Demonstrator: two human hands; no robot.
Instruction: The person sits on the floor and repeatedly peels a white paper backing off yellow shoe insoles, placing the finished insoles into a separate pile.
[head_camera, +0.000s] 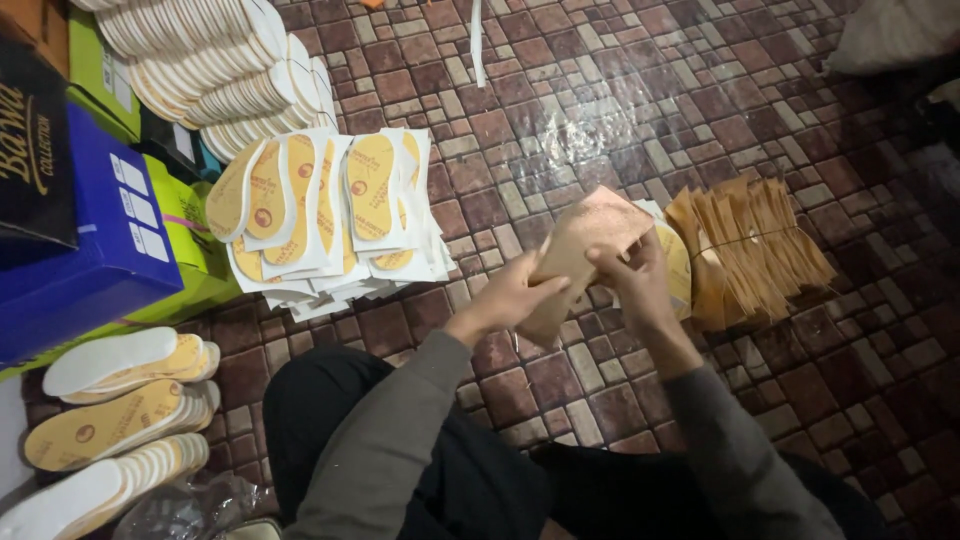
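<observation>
Both hands hold one tan shoe insole (585, 240) above the tiled floor. My left hand (515, 292) grips its lower left edge, and my right hand (632, 275) pinches its right side near the top. Just right of my right hand lies a fanned bundle of tan insoles (755, 245) tied with a thin string. A yellow-faced insole (678, 262) peeks out under my right hand. Grey sleeves cover both forearms.
A spread pile of yellow insoles on white backing sheets (330, 215) lies to the left. White insole stacks (215, 65) sit behind it, more insole stacks (120, 400) at lower left. Blue and green boxes (90, 250) stand at the left edge. Brown tiled floor (600, 90) stretches beyond.
</observation>
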